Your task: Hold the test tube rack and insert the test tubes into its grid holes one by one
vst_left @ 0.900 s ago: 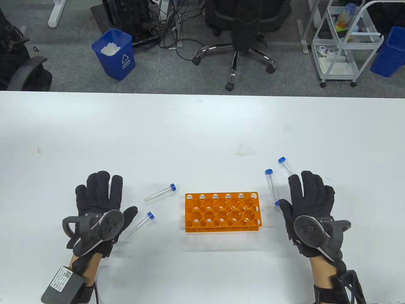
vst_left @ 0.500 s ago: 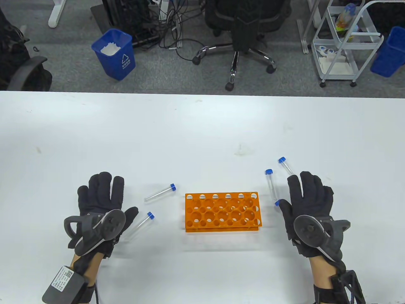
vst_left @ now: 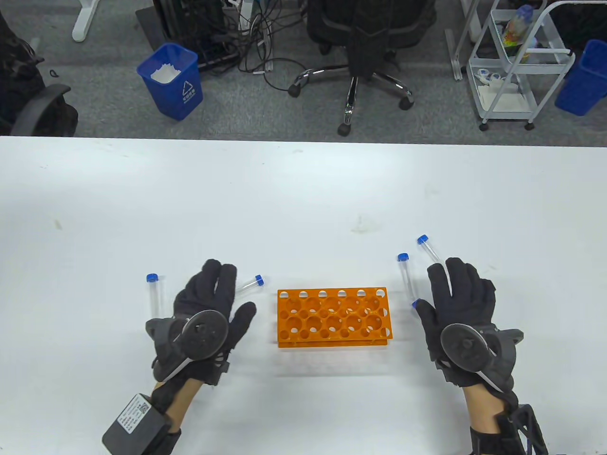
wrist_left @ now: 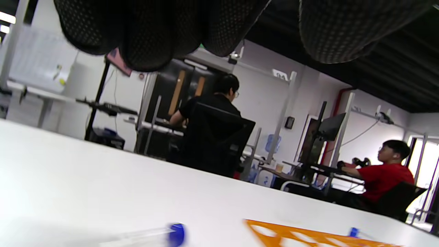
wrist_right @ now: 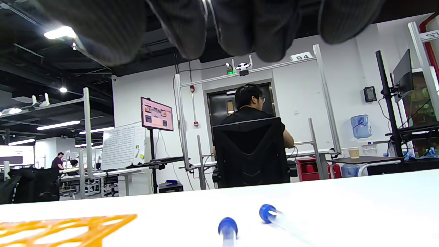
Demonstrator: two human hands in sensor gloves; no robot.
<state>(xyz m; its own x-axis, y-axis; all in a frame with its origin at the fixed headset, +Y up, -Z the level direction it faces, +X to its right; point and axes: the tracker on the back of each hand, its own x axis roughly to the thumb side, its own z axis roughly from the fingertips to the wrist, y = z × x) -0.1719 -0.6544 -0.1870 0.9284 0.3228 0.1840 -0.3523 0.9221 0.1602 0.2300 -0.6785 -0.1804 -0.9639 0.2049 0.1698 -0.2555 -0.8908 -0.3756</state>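
Note:
An orange test tube rack (vst_left: pixel 334 316) stands empty at the table's middle front. My left hand (vst_left: pixel 216 303) lies open and flat just left of it, holding nothing; its fingers cover part of a blue-capped tube (vst_left: pixel 252 283). Another tube (vst_left: pixel 152 294) lies left of that hand. My right hand (vst_left: pixel 450 298) lies open and flat right of the rack, holding nothing. Two tubes (vst_left: pixel 404 275) (vst_left: pixel 429 249) lie by its fingertips, and a blue cap (vst_left: pixel 415 304) shows beside its thumb. The left wrist view shows a cap (wrist_left: pixel 176 235) and the rack's top (wrist_left: pixel 308 237). The right wrist view shows the rack (wrist_right: pixel 68 226) and two caps (wrist_right: pixel 228 226) (wrist_right: pixel 267 211).
The white table (vst_left: pixel 303 189) stretches wide behind the rack. Beyond its far edge stand a blue bin (vst_left: pixel 170 80), an office chair (vst_left: pixel 355 57) and a white cart (vst_left: pixel 517 66).
My left hand has slid right toward the rack, uncovering a tube on its left and covering the tube that lay by its thumb. My right hand has barely moved.

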